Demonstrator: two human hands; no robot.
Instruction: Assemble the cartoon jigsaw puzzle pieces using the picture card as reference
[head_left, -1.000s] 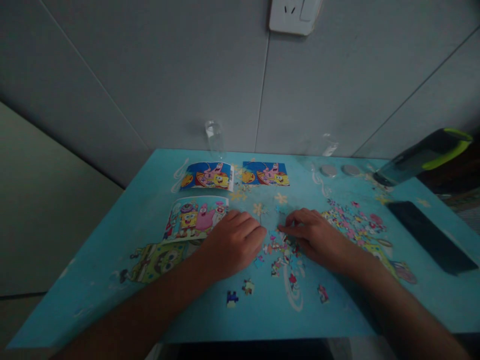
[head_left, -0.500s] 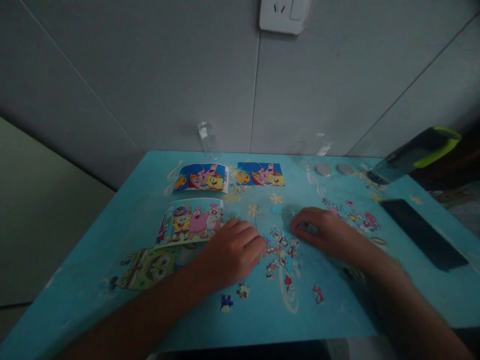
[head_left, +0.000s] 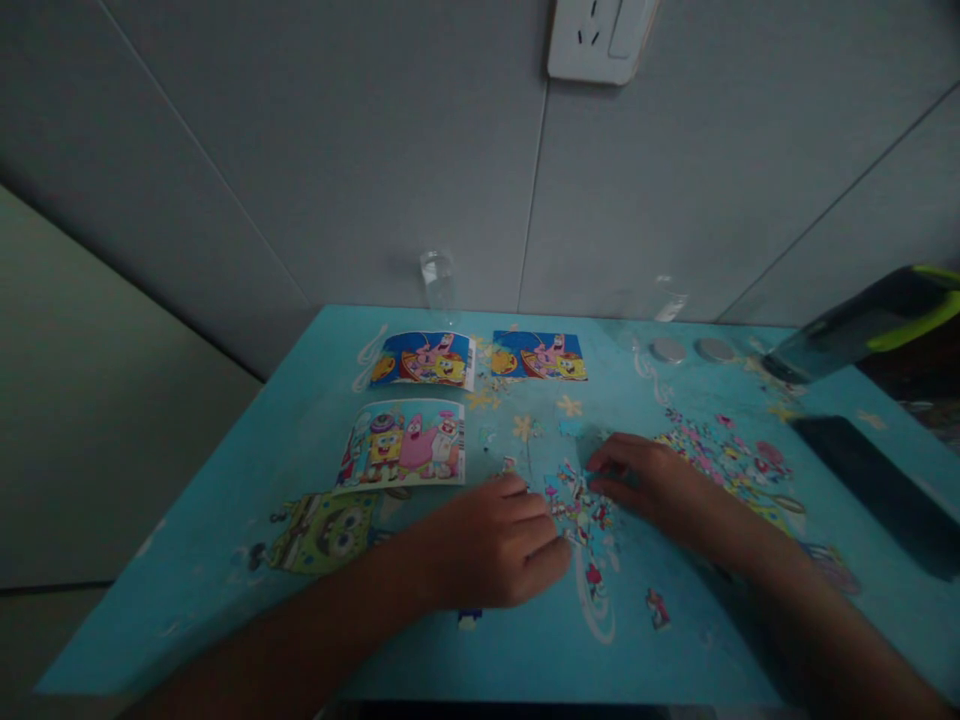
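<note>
- Nearest: small blue-and-pale cardboard jigsaw pc [head_left: 469,618], now partly hidden; L hand [head_left: 510,545] has shifted over it.
- L hand: fingers curled; I can't tell if pinching anything.
- Multicoloured jigsaw-pc pile [head_left: 589,518]: mid pale-blue tabletop [head_left: 405,655], hands now flanking it.
- R hand [head_left: 634,475], moved in: thumb/forefinger nearly meeting by pile's R edge; grip unclear.

We've got a bare left hand [head_left: 514,545] and bare right hand [head_left: 637,475], plus slim bare forearms [head_left: 352,610], kinda too dim for finer details.
</note>
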